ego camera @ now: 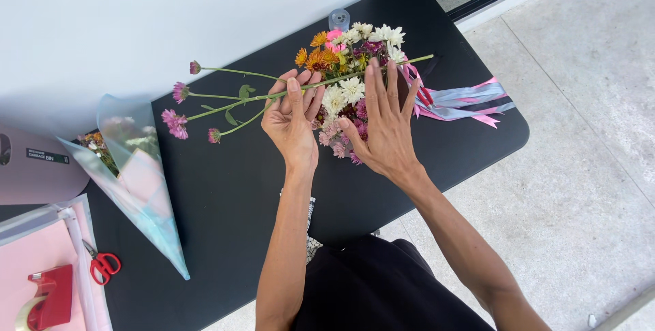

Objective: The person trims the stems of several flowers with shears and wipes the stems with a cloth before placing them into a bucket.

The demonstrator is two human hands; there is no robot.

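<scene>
Looking down from the head view, we see the left hand [292,121] lying on a long green stem [273,95] that runs across a pile of mixed flower heads [348,65], its fingers [295,92] loosely curled over the stem, seemingly to pin it flat. The right hand [386,126] rests on the blooms just beside it, fingers spread wide and gripping nothing, apparently steadying the bunch. The flowers lie on a black surface [225,194], with pink and pale blue ribbons [464,102] trailing from their far side. Several purple blooms [176,123] on loose stems fan out to the left. Well apart sits a translucent wrapping cone [140,181], and near the corner red-handled scissors [102,265] and a red tape dispenser [49,297] on pink paper [27,249].
</scene>
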